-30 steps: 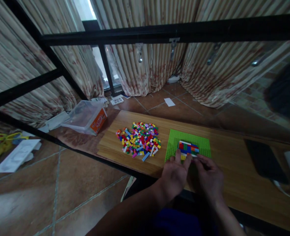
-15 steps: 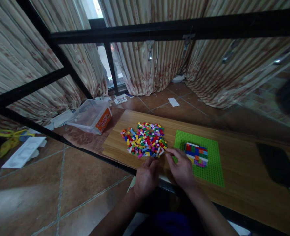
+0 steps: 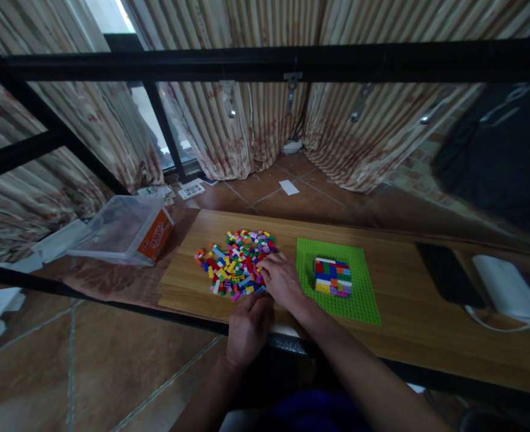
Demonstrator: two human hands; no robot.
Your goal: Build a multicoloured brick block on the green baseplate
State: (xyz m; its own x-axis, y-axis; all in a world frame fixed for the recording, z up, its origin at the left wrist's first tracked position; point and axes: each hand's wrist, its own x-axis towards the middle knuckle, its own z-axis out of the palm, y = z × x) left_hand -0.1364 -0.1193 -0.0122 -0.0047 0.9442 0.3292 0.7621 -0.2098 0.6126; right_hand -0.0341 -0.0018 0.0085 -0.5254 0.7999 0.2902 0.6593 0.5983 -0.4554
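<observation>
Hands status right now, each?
Left hand: fingers curled; can't tell if holding anything.
Right hand: fingers at the brick pile; grip can't be told.

no text can be read — the orange label [image 3: 156, 233] on the clear bin [image 3: 114, 227] is too blurred.

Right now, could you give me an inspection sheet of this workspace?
Surface: wooden tabletop.
Work items: loose bricks heaped left of a green baseplate; a brick block sits on it.
Clutter: dark flat device and white object, right; clear bin past the left end.
Grips: right hand at the heap; left hand at the near edge; whether either holds a brick, can't tell.
Cables: white cable curving from dark device toward white object.
Surroundings: curtains, tiled floor.
</observation>
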